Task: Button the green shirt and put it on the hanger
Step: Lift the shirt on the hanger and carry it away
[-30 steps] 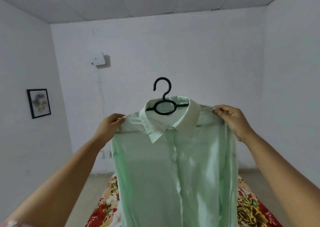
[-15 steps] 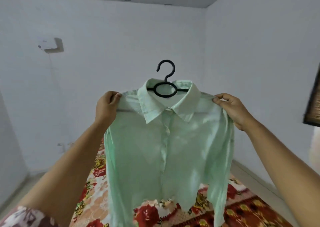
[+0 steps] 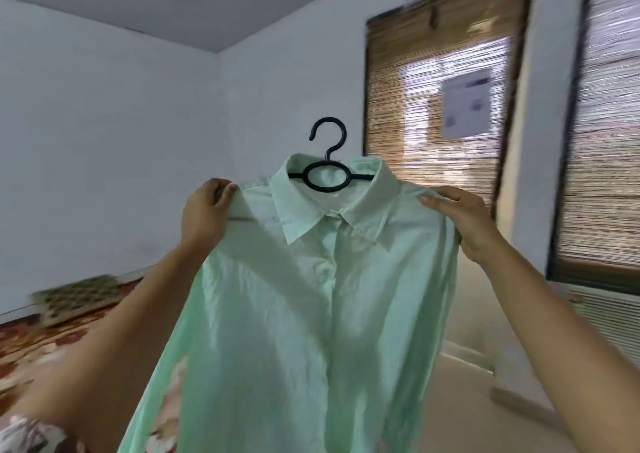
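Turned rightward toward the windows (image 3: pixel 450 106), green shirt (image 3: pixel 304 314) hangs vertically on hanger (image 3: pixel 327 157) (hook (image 3: pixel 329 120) at 12 o'clock); left hand (image 3: pixel 204 217) pinches its 9 o'clock shoulder, right hand (image 3: pixel 460 220) its 3 o'clock

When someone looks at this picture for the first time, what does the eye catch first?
A pale green shirt hangs on a black hanger in the middle of the view. The left hand and the right hand grip its shoulders, holding it up. Bamboo blinds cover the windows at the right.

Pale mint-green shirt (image 3: pixel 311 314), black hanger (image 3: pixel 327 175), red floral bedspread (image 3: pixel 38 345).
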